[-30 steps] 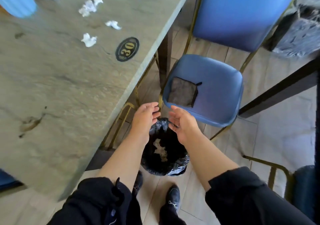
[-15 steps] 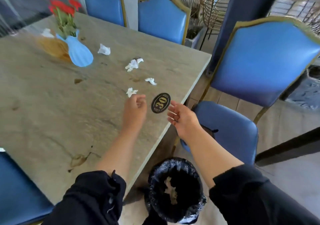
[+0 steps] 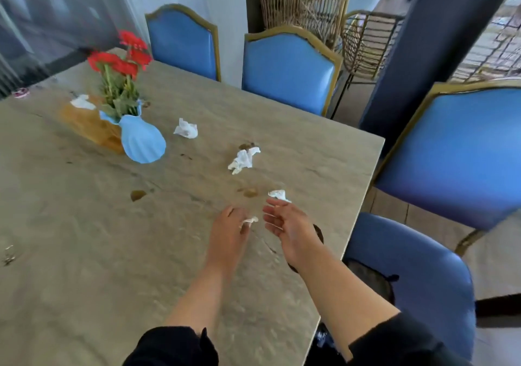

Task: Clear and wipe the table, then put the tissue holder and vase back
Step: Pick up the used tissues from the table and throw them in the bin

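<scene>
On the grey stone-look desk (image 3: 84, 253), the woven tan tissue holder (image 3: 90, 129) sits far left, touching the ribbed pale-blue vase of red flowers (image 3: 142, 138); both wait until wiping is done. Crumpled white tissues lie rightward: one near the vase (image 3: 186, 129), one mid-desk (image 3: 244, 160). The left hand (image 3: 228, 234) curls onto a small scrap (image 3: 249, 220); pinch it fully before lifting. The right hand (image 3: 290, 226), spread and empty, should gather the wad at its fingertips (image 3: 279, 195).
</scene>
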Motion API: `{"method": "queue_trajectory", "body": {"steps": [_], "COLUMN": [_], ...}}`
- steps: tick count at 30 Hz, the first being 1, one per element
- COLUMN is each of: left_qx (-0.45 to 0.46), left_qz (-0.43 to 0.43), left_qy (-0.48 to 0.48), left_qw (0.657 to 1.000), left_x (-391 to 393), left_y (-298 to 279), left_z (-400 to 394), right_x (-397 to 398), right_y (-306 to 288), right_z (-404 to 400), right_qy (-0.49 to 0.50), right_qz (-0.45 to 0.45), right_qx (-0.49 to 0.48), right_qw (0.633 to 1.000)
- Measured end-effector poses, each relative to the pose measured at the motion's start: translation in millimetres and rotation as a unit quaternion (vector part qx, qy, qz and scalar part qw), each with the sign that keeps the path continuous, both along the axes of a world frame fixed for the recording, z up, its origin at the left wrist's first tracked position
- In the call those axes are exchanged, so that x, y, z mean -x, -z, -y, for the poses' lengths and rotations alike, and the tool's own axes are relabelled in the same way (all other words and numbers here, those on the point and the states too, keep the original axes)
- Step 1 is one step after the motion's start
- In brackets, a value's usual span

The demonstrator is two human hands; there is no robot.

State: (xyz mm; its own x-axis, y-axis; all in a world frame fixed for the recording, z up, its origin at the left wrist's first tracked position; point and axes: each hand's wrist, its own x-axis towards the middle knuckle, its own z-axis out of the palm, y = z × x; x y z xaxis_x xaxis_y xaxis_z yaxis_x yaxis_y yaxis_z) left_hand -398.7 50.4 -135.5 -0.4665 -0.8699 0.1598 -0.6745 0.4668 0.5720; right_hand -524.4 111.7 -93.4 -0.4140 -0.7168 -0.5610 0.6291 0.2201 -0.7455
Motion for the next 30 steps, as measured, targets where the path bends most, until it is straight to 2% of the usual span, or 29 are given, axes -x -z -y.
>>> {"method": "queue_trajectory", "body": {"steps": [3, 5, 7, 10, 17, 22, 30], "left_qx": [-0.082, -0.096, -0.103, -0.066, -0.064, 0.009, -0.034], "left_qz": [-0.149, -0.19, -0.202, -0.186, -0.185, -0.089, 0.075], "left_qy": [-0.079, -0.106, -0.118, -0.122, -0.163, -0.149, -0.076], "left_qw": [0.982, 0.971, 0.967, 0.973, 0.967, 0.985, 0.994], "left_x": [10, 14, 15, 9, -9, -13, -8], "left_y": [-22, -38, -50, -61, -70, -60, -18], "left_z": [10, 20, 31, 51, 132, 211, 296], "right_x": [-3, -10, -17, -24, -23, -26, -24], "right_y": [-4, -9, -14, -20, -32, -34, -10], "right_z": [22, 40, 59, 87, 165, 226, 274], "right_qy": [-0.032, -0.052, -0.066, -0.058, -0.078, -0.067, -0.058], "right_qz": [-0.012, 0.013, 0.045, 0.067, -0.012, -0.028, -0.048], "right_qx": [0.004, 0.021, 0.045, 0.068, 0.057, 0.044, 0.043], "right_qw": [0.999, 0.998, 0.996, 0.994, 0.995, 0.996, 0.996]}}
